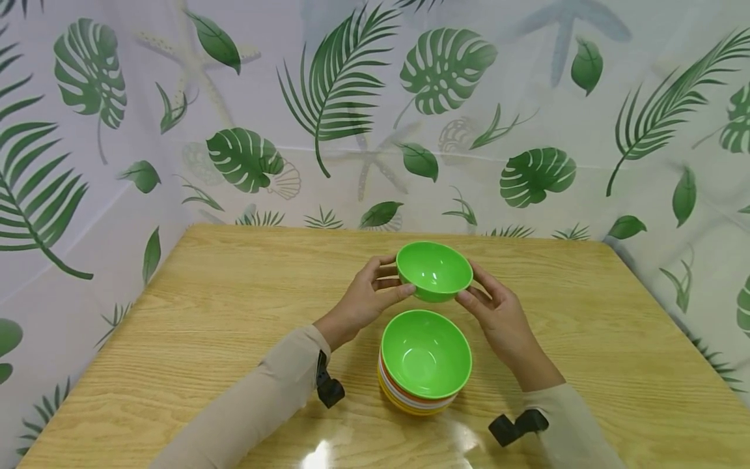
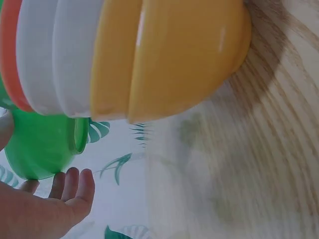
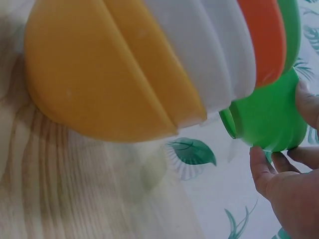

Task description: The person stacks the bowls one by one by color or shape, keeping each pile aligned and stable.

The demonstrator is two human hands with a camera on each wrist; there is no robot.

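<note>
A green bowl point(image 1: 433, 268) is held in the air, gripped at its left side by my left hand point(image 1: 370, 296) and at its right side by my right hand point(image 1: 499, 318). Both thumbs press its near side and the fingers reach behind it. Just nearer to me, a stack of nested bowls stands on the table, topped by another green bowl point(image 1: 426, 355). Seen from the right wrist, the stack shows an orange bowl point(image 3: 266, 42), white bowls point(image 3: 199, 50) and yellow bowls point(image 3: 94, 74) at the bottom. In the left wrist view, the held green bowl point(image 2: 45, 142) shows partly behind the stack.
The wooden table point(image 1: 263, 280) reaches back to a leaf-patterned cloth point(image 1: 351, 189), which also covers both sides. A black wrist strap with a small camera point(image 1: 330, 391) sits on my left sleeve, and another wrist camera point(image 1: 505, 430) on my right.
</note>
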